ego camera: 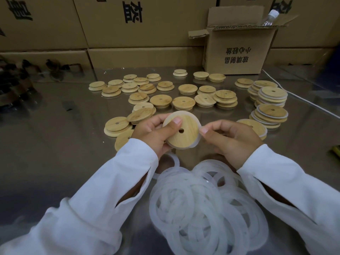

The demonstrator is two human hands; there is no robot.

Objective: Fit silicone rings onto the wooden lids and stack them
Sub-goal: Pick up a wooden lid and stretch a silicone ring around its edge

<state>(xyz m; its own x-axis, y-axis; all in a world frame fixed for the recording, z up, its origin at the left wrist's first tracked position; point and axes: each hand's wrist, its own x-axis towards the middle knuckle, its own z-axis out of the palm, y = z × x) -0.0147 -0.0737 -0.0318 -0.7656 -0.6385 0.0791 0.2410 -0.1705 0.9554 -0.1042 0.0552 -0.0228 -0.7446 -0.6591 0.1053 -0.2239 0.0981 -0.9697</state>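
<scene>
Left hand grips wooden lid; right hand pinches its silicone ring (partly seated).

Dim warm light, dull glare on table, blurred sleeves, bowed wide-angle edges

I see a shiny metal table backed by a wall of big brown cartons with black print. A smaller open carton stands on the table at far right, and a clear plastic bottle sticks out of its top. A white cable runs from beside that carton toward the right edge; dark blurry objects sit far left, can't tell what, and a yellow-green bit shows at the right edge.
</scene>
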